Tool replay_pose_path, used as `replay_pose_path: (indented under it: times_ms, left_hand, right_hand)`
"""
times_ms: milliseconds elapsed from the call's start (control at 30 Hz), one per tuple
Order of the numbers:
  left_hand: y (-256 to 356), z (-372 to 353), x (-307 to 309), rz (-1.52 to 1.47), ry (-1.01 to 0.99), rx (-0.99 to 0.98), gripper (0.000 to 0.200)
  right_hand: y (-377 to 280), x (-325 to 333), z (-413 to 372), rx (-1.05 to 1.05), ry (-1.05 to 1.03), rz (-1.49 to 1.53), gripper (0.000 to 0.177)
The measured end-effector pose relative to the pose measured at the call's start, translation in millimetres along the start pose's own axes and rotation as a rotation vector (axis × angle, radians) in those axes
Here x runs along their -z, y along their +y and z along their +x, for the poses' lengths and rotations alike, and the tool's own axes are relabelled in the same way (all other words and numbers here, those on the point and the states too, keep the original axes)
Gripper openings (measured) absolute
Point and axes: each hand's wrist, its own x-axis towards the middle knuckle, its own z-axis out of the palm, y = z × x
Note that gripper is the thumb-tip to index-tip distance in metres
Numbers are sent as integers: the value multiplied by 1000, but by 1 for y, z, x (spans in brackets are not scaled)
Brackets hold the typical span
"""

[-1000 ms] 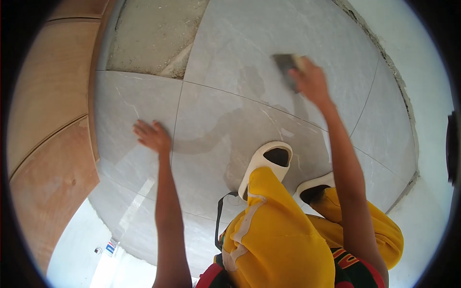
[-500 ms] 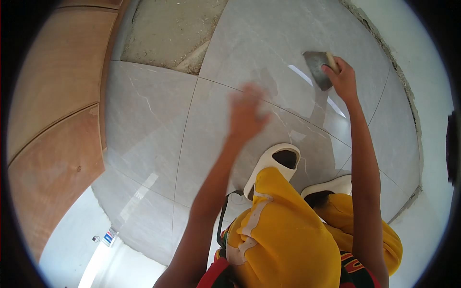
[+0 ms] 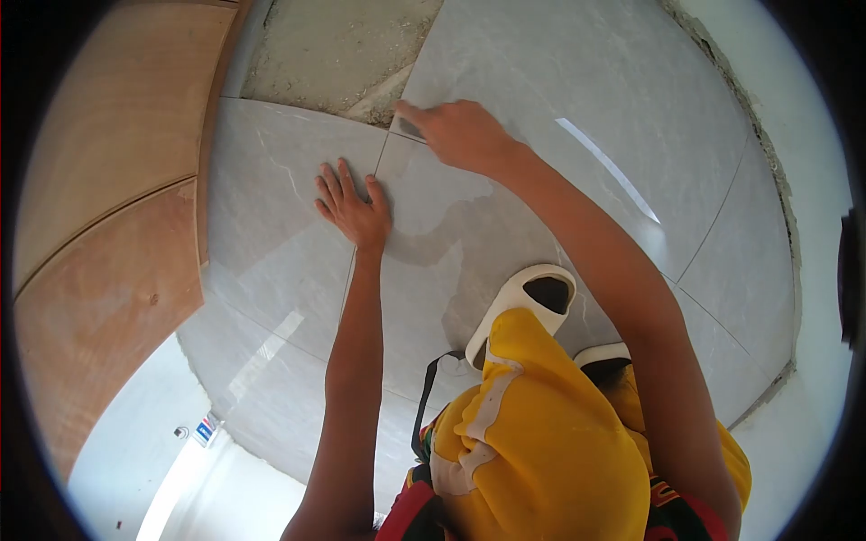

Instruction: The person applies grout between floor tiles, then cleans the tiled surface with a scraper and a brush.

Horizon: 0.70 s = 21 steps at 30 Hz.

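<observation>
Scraper (image 3: 409,127) status, near to far. Yellow trousers (image 3: 541,433) and a white slipper (image 3: 505,311) are seen closest, planted on the grey tiles (image 3: 559,108). Left hand (image 3: 354,206) is laid flat across a tile joint (image 3: 347,279), fingers spread, nothing gripped. Right hand (image 3: 462,133) is set further out, fingers curled tight round the scraper. Only the dark blade tip is shown, pressed at the corner where the joints meet the bare mortar patch (image 3: 325,54). Step judged: joint cleaning at that corner, body braced by the left hand. Next move calls for the blade to be kept low and run along the joint line, not dug into the tile edge.
</observation>
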Motion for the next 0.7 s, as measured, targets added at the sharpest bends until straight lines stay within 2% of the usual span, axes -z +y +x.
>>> replay_pose_path:
  times_ms: [100, 233, 300, 333, 400, 433, 467, 500, 567, 600, 667, 700]
  left_hand:
    - [-8, 1, -8, 22, 56, -50, 55]
    - [-7, -3, -7, 0, 74, -74, 52]
    - [-1, -5, -3, -2, 72, -81, 52]
    - [2, -4, 0, -10, 71, -79, 53]
    - [3, -5, 4, -23, 59, -76, 54]
    - [2, -5, 4, -33, 51, -74, 54]
    - [4, -6, 4, -41, 43, -74, 54]
    - [7, -7, 3, -51, 26, -50, 55]
    - [31, -12, -3, 2, -5, -102, 54]
    - [53, -17, -2, 27, -27, -136, 53]
    - [115, -37, 16, -70, -101, -474, 48]
    - [151, -47, 26, -327, -341, -488, 46]
  right_hand:
    - [-11, 0, 14, 171, -110, -132, 42]
    - [23, 37, -74, 231, -228, -172, 53]
    - [52, 56, -157, 146, -340, -140, 58]
    - [57, 75, -202, 64, -517, -194, 52]
    - [76, 92, -306, -94, -582, -143, 54]
    - [88, 96, -359, -133, -667, -279, 53]
    - [100, 113, -411, -155, -545, -242, 53]
    - [110, 121, -456, -164, -615, -341, 54]
    - [107, 144, -499, -312, -610, -423, 55]
    - [104, 155, -504, -371, -548, -436, 48]
    - [92, 154, -499, -674, -267, -346, 37]
    - [85, 154, -485, -731, -91, -284, 32]
